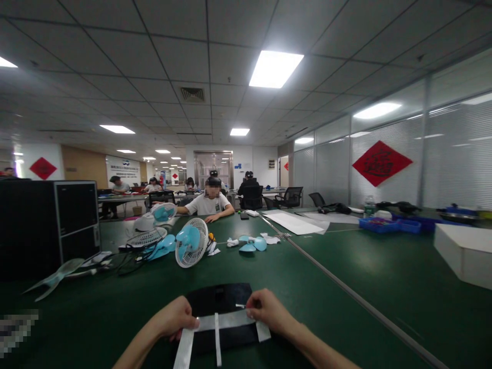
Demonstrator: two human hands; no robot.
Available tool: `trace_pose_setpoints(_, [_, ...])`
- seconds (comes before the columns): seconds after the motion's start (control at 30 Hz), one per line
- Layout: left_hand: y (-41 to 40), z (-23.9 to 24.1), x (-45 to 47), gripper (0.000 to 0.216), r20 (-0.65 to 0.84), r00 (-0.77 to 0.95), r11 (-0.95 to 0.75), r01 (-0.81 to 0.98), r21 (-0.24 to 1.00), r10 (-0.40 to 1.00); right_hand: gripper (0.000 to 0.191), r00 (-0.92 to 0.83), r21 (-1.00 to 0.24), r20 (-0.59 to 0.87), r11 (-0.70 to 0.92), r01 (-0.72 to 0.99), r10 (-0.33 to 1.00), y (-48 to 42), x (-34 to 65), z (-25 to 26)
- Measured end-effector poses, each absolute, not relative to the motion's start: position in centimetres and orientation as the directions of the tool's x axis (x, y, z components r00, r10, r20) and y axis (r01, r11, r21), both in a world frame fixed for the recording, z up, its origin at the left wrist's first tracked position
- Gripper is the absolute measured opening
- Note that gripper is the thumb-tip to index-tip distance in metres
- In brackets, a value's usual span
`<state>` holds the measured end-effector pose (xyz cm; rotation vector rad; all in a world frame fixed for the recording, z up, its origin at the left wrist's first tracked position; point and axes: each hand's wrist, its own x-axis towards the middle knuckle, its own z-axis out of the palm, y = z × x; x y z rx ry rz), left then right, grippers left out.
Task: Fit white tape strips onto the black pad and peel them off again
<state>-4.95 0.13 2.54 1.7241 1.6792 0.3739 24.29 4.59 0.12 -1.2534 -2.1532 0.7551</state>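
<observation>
A flat greyish-white strip (226,321) runs between my hands across a flat black piece (219,294) on the green table. My left hand (177,315) is closed on the strip's left part, thumb on top, and a length of it hangs toward me. On the other side, the fingers of my right hand (269,310) pinch together near the strip's right part; its end folds down below them. A small white tip sticks out at the right fingertips. Crossing the strip near its middle is a narrow white band (217,341). What the black piece is, I cannot tell.
Fan parts, among them a fan head with blue blades (191,242) and a loose blue blade set (252,244), lie beyond my hands. A black computer case (77,220) stands left. White sheets (295,221), blue trays (378,225) and a white box (465,251) are right. A person (211,202) sits opposite.
</observation>
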Motion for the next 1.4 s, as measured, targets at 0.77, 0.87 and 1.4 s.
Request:
trace_pose_setpoints(0.77, [-1.0,3.4,-2.9,0.040,0.028,0.504,-0.446,0.734,0.512,0.863,0.036,-0.784,-0.228,0.259,0.824,0.518,0.565,1.0,20.4,1.7])
trace_pose_setpoints(0.87, [-0.8,3.3,-3.1,0.041,0.015,0.497,-0.428,0.732,0.531,0.868,0.037,-0.816,-0.150,0.256,0.855,0.496,0.519,0.5,18.9,1.8])
trace_pose_setpoints(1.4, [-0.5,2.8,-3.2,0.038,0.042,0.488,-0.440,0.742,0.506,0.872,0.027,-0.883,0.102,0.287,0.904,0.414,0.372,-0.6,18.8,-2.0])
